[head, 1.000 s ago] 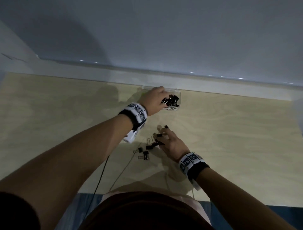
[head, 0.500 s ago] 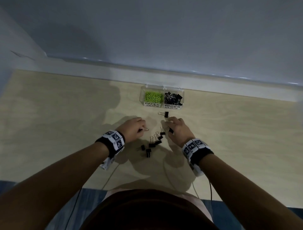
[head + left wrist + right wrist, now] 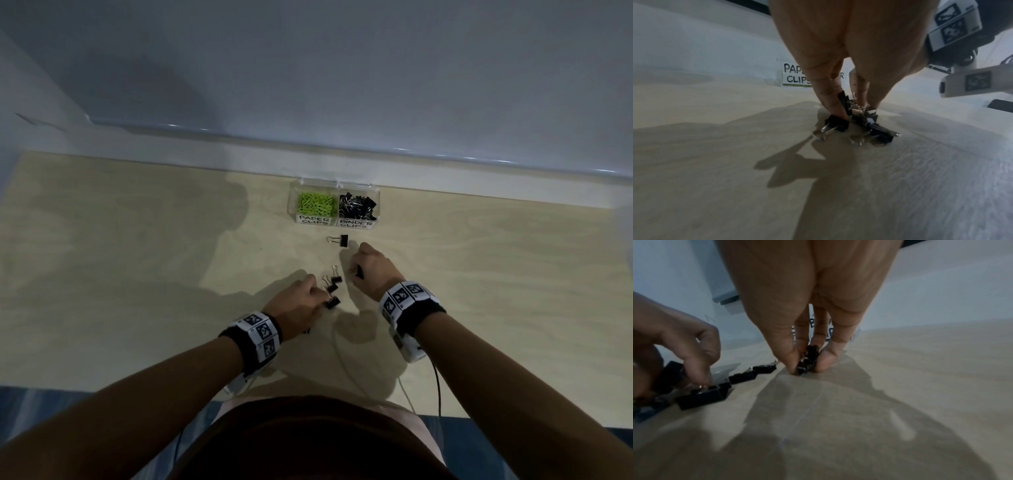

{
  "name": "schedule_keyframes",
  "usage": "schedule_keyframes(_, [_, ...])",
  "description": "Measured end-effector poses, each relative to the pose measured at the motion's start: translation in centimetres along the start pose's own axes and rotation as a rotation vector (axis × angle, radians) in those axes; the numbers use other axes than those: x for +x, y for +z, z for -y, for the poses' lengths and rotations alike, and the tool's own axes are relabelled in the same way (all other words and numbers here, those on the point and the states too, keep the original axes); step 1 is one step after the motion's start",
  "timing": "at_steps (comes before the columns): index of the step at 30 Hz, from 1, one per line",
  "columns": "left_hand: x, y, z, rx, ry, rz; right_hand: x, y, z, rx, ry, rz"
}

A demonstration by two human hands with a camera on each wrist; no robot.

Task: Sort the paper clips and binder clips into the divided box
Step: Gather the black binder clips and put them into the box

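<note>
Both hands worked the loose binder clips on the bench.
Right hand (image 3: 809, 308) fingers pinched a black binder clip (image 3: 807, 361); left hand (image 3: 297, 301) fingers pinched another from the cluster (image 3: 331, 291) (divided box (image 3: 334, 222) beyond).

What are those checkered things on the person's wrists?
Each wrist wears a black band ringed with white square tags printed with black pixel patterns. A small white camera unit hangs under each band, and thin cables trail back from them. The forearms are bare, no sleeves.
</note>
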State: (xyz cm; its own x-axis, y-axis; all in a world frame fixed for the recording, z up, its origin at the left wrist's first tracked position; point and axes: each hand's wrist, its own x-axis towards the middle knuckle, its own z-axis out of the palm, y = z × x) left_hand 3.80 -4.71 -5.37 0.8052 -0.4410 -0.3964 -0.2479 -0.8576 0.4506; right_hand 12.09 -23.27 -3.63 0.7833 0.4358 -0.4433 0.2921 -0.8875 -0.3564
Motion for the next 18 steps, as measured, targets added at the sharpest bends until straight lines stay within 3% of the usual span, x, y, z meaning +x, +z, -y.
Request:
schedule_keyframes(3, [0.1, -0.4, -0.1, 0.059, -0.015, 0.059, 0.0, -0.1, 0.1, 0.008, 0.012, -0.003])
schedule_keyframes(8, [1.0, -1.3, -0.8, 0.028, -0.041, 0.047, 0.0, -0.7, 0.1, 0.088, 0.067, -0.033])
schedule_keyframes(13, [1.3, -1.6, -0.5, -0.057, -0.096, 0.023, 0.4, -4.1, 0.9, 0.379, 0.109, -0.244])
schedule_keyframes(18, [1.2, -3.6, -0.2, -0.275, -0.192, -0.104, 3.9, -8.0, 0.4, 0.389, 0.093, -0.494])
